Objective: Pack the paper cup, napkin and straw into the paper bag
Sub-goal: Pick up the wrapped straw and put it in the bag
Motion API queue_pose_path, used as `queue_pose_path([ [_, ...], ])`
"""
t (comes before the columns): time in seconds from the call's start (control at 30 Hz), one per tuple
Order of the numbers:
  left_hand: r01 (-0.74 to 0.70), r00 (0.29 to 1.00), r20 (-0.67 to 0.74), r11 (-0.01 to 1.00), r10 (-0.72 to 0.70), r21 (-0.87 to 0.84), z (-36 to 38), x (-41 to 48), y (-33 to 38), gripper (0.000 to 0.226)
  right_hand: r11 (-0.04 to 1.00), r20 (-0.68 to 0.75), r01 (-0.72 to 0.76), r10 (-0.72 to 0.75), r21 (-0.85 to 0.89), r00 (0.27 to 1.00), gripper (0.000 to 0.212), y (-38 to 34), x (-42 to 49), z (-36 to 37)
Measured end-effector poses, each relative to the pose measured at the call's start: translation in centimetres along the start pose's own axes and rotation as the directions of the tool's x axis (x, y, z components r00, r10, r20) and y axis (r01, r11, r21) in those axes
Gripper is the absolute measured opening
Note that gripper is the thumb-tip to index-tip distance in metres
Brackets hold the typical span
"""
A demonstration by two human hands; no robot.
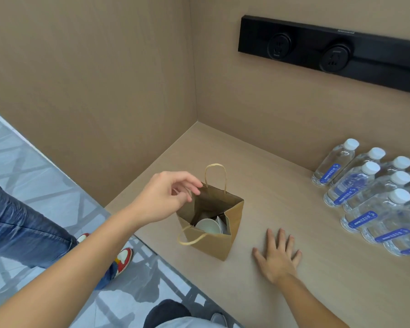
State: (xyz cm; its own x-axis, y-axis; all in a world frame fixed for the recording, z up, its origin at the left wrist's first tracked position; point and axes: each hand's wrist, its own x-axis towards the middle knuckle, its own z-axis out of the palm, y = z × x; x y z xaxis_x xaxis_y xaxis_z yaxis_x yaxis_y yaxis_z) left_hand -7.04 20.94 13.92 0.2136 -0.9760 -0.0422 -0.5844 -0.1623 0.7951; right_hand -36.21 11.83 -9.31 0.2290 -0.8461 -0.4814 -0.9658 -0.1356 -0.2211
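A brown paper bag [213,242] stands upright and open on the wooden counter, with one twisted handle up at the back and the other folded down at the front. Inside it lies a white paper cup [207,226], and a pale flat piece that looks like the napkin [221,224] leans beside it. I cannot make out a straw. My left hand [166,197] is at the bag's far left top corner, fingertips pinching the rim. My right hand [277,256] rests flat on the counter right of the bag, fingers spread and holding nothing.
Several clear water bottles [369,195] with white caps and blue labels stand grouped at the right. A black socket strip [329,53] is on the back wall. The counter's edge [166,254] runs just left of the bag. Another person's jeans and shoe [123,259] are on the floor below.
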Motion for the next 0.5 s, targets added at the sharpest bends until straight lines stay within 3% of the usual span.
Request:
queue_pose_path([
  [0.07, -0.019, 0.999, -0.031, 0.987, 0.014, -0.162, -0.2, -0.2, -1.0, 0.053, 0.984, 0.013, 0.047, -0.05, 0.174, 0.999, 0.077, -0.8, -0.2, -2.3],
  [0.17, -0.03, 0.999, -0.042, 0.955, 0.018, -0.295, -0.5, -0.2, -2.6, 0.056, 0.88, -0.011, 0.159, -0.172, 0.447, 0.985, 0.076, -2.0, -1.7, -6.3],
  [0.37, 0.045, 0.974, 0.226, 0.983, -0.003, -0.178, -0.8, 0.5, -5.8, 0.079, 0.784, 0.095, 0.229, -0.342, 0.577, 0.935, 0.095, -4.0, -6.9, -11.6],
  [0.5, 0.062, 0.871, 0.491, 0.994, -0.01, -0.089, 0.5, 0.8, -6.9, 0.112, 0.747, 0.138, 0.231, -0.396, 0.623, 0.908, 0.125, -7.0, -10.0, -11.8],
])
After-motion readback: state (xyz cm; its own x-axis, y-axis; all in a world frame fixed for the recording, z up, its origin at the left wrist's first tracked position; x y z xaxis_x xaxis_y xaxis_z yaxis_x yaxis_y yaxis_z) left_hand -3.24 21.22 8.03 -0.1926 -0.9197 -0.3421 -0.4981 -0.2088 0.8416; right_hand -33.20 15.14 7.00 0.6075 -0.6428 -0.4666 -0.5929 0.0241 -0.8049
